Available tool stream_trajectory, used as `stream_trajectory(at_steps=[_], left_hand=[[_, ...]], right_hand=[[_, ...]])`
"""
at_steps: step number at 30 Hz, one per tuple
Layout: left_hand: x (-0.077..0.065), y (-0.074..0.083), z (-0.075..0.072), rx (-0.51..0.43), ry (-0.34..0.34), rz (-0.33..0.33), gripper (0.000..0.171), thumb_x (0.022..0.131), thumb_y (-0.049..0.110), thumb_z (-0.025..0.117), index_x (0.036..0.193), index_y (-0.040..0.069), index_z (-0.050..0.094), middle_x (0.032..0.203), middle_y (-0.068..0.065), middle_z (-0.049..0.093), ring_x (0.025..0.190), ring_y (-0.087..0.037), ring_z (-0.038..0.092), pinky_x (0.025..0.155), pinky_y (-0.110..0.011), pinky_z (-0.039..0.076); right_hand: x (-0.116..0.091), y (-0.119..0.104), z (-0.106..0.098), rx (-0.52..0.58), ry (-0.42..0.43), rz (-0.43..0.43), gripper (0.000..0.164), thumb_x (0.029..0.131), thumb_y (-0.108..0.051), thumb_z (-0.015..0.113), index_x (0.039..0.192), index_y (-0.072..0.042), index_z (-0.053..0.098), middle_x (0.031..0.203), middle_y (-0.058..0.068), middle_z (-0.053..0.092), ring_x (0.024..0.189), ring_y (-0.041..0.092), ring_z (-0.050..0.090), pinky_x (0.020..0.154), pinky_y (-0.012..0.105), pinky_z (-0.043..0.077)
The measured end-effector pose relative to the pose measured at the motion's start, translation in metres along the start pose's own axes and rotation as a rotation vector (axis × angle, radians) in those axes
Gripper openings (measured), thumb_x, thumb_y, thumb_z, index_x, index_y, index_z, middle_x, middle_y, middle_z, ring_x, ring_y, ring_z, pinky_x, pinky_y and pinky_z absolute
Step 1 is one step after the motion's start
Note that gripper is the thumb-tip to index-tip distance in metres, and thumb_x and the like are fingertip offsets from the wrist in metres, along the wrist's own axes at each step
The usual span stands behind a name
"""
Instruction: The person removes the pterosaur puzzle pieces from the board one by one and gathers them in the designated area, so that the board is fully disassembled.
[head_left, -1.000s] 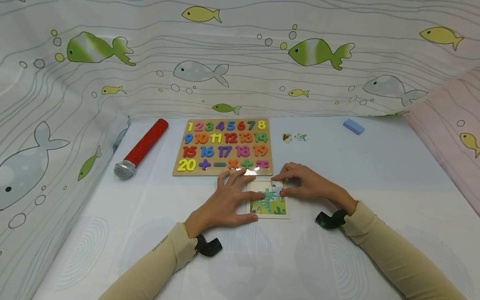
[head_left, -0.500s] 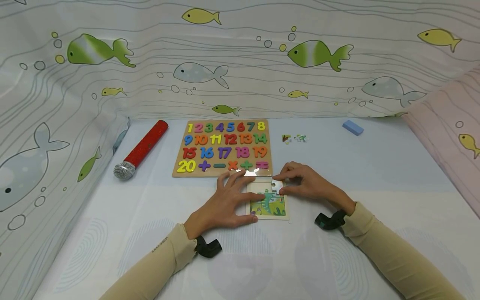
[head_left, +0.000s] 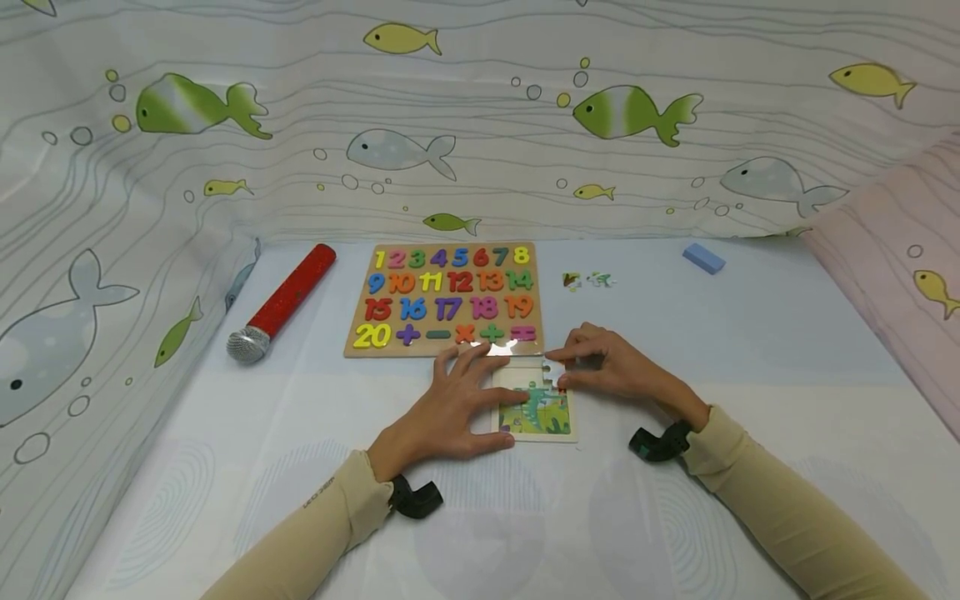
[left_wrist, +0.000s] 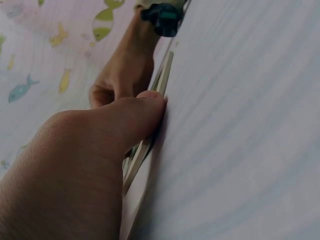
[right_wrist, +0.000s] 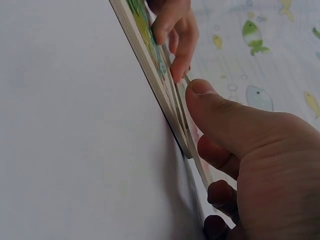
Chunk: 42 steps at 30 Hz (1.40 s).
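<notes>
A small wooden jigsaw tray [head_left: 551,438] with a green dinosaur picture lies in front of me, its lower part filled with pieces. My left hand [head_left: 453,412] rests over its left side with spread fingers; the thumb touches the tray's edge [left_wrist: 166,75] in the left wrist view. Between thumb and fingers, my right hand [head_left: 618,364] pinches a pale puzzle piece [head_left: 553,372] at the tray's upper right corner. From the right wrist, the tray [right_wrist: 140,47] appears edge-on, with the thumb at its far end. The left fingers hide part of the picture.
Directly behind the tray lies a wooden number board [head_left: 420,352]. Two loose puzzle pieces, one brownish [head_left: 571,281] and one greenish [head_left: 601,280], lie right of it. A red toy microphone [head_left: 291,293] lies at left, a blue block [head_left: 703,257] at back right.
The piece in my right hand has tilted slightly at the tray's corner, its face looking paler than a second ago. My left hand has stayed in place on the tray.
</notes>
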<state>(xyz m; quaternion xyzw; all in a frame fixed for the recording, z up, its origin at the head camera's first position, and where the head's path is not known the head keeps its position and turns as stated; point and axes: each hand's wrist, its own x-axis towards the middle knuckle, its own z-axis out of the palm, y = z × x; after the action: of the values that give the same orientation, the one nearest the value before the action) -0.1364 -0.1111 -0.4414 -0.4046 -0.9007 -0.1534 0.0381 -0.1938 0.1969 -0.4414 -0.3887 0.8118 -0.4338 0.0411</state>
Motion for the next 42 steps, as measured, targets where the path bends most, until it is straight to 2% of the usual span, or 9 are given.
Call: stream_trajectory(at_steps=[7,12,15,23,30,34,42], left_hand=[[-0.001,0.001,0.001,0.012,0.004,-0.003,0.056,0.088,0.067,0.059,0.139,0.045,0.060,0.160,-0.006,0.042,0.155,-0.035,0.022,0.116,-0.068,0.014],[-0.001,0.001,0.000,0.002,-0.001,-0.003,0.056,0.088,0.068,0.059,0.139,0.045,0.060,0.160,-0.005,0.041,0.155,-0.036,0.022,0.117,-0.068,0.013],[-0.001,0.001,0.001,-0.004,0.007,0.003,0.056,0.088,0.067,0.059,0.139,0.045,0.060,0.160,-0.006,0.042,0.155,-0.036,0.023,0.116,-0.069,0.013],[-0.001,0.000,0.002,-0.005,0.009,0.005,0.055,0.088,0.067,0.059,0.139,0.045,0.060,0.159,-0.006,0.043,0.155,-0.035,0.022,0.116,-0.069,0.013],[-0.002,0.001,0.001,-0.006,0.014,0.009,0.055,0.088,0.066,0.060,0.138,0.044,0.061,0.159,-0.007,0.043,0.155,-0.035,0.022,0.116,-0.069,0.013],[-0.002,0.001,0.001,-0.015,0.012,0.006,0.055,0.088,0.066,0.060,0.138,0.044,0.061,0.159,-0.007,0.044,0.155,-0.036,0.023,0.116,-0.069,0.012],[-0.003,0.000,0.002,-0.003,0.027,0.017,0.055,0.088,0.066,0.060,0.138,0.045,0.060,0.158,-0.007,0.044,0.154,-0.036,0.024,0.116,-0.069,0.014]], right_hand=[[-0.001,0.002,-0.001,0.008,0.003,-0.003,0.037,0.087,-0.010,0.079,0.124,-0.007,0.074,0.090,-0.005,0.068,0.081,0.016,0.048,0.073,0.031,0.038],[-0.002,0.006,-0.006,-0.040,0.017,0.018,0.038,0.088,-0.015,0.080,0.125,-0.012,0.074,0.094,-0.007,0.069,0.083,0.012,0.050,0.074,0.028,0.039],[-0.004,0.009,-0.011,-0.071,0.035,0.051,0.039,0.087,-0.017,0.081,0.125,-0.016,0.074,0.095,-0.009,0.069,0.083,0.009,0.049,0.073,0.027,0.038],[-0.008,0.016,-0.026,-0.117,0.071,0.096,0.039,0.088,-0.016,0.080,0.126,-0.014,0.074,0.099,-0.006,0.071,0.085,0.011,0.047,0.075,0.029,0.036],[-0.015,0.026,-0.039,-0.176,0.103,0.156,0.037,0.089,-0.015,0.079,0.126,-0.013,0.073,0.090,-0.006,0.066,0.085,0.010,0.047,0.077,0.028,0.037],[-0.019,0.034,-0.047,-0.193,0.127,0.170,0.036,0.090,-0.013,0.078,0.125,-0.010,0.073,0.091,-0.002,0.067,0.086,0.012,0.048,0.078,0.028,0.037],[-0.026,0.041,-0.057,-0.189,0.191,0.255,0.033,0.090,-0.018,0.079,0.121,-0.011,0.075,0.096,-0.001,0.069,0.088,0.008,0.053,0.079,0.021,0.042]])
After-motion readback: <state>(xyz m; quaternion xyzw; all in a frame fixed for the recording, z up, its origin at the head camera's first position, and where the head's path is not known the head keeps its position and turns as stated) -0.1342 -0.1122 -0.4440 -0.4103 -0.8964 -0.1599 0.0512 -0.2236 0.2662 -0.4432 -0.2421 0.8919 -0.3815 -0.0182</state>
